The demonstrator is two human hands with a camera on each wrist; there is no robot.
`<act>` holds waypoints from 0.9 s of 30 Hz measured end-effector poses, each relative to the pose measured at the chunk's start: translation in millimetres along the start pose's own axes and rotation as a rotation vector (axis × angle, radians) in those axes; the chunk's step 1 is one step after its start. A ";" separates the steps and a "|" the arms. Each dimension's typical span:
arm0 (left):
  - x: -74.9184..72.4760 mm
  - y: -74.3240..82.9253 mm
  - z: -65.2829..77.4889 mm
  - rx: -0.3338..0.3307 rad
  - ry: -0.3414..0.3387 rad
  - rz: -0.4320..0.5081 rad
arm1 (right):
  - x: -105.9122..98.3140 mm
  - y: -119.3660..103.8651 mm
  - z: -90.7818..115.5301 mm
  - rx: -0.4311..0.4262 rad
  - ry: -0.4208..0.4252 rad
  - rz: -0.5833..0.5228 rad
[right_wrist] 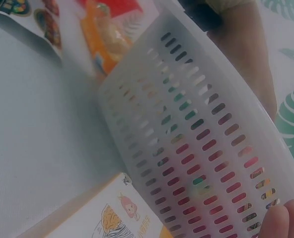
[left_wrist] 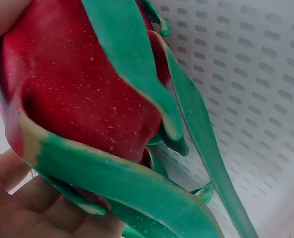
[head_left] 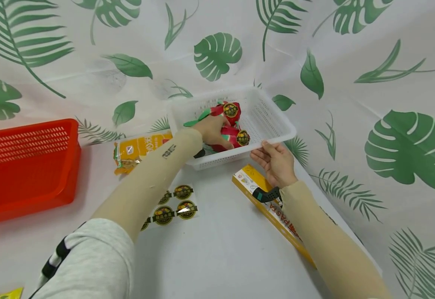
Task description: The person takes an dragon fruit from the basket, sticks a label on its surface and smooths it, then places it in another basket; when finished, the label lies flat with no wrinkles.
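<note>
My left hand (head_left: 213, 131) reaches into a white perforated basket (head_left: 222, 156) and grips the nearer of two dragon fruits. This red dragon fruit (head_left: 230, 132) has a round black-and-gold label on its end. In the left wrist view its red skin and long green scales fill much of the picture, with fingers (left_wrist: 42, 203) curled beneath it. Behind it in the basket lies the other labelled dragon fruit (head_left: 236, 106). With thumb and fingers, my right hand (head_left: 278, 164) pinches the basket's near rim close to its right corner.
A pasta box (head_left: 245, 176) lies under my right wrist. Left of the white basket is an orange food packet (head_left: 142, 151), with a sheet of round labels (head_left: 181, 220) nearer me. A red basket (head_left: 76, 162) stands at the left; a yellow packet (head_left: 9, 295) shows at the lower-left edge.
</note>
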State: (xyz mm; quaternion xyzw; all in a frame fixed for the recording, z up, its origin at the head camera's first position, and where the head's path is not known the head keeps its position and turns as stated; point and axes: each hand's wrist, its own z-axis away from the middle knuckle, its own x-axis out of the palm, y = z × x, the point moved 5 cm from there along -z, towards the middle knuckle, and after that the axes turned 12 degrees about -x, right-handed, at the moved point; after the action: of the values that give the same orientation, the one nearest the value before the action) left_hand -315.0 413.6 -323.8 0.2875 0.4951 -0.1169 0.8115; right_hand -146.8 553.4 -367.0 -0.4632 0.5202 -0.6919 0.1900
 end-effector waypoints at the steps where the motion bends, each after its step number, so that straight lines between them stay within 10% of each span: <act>1: -1.0 -0.2 1.8 -0.007 -0.002 -0.006 | 0.9 -0.5 0.3 -0.001 0.001 0.000; 14: -10.1 12.1 19.9 -0.084 -0.126 -0.116 | 9.2 -3.8 5.0 -0.005 0.016 -0.018; 27: -14.7 1.6 24.9 -0.044 -0.076 -0.111 | 4.6 1.7 2.3 -0.028 0.062 0.104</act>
State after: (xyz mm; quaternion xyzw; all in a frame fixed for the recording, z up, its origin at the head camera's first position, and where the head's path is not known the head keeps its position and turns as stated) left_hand -303.0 399.0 -301.9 0.2370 0.4817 -0.1618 0.8280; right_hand -147.5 548.1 -366.4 -0.4167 0.5587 -0.6877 0.2031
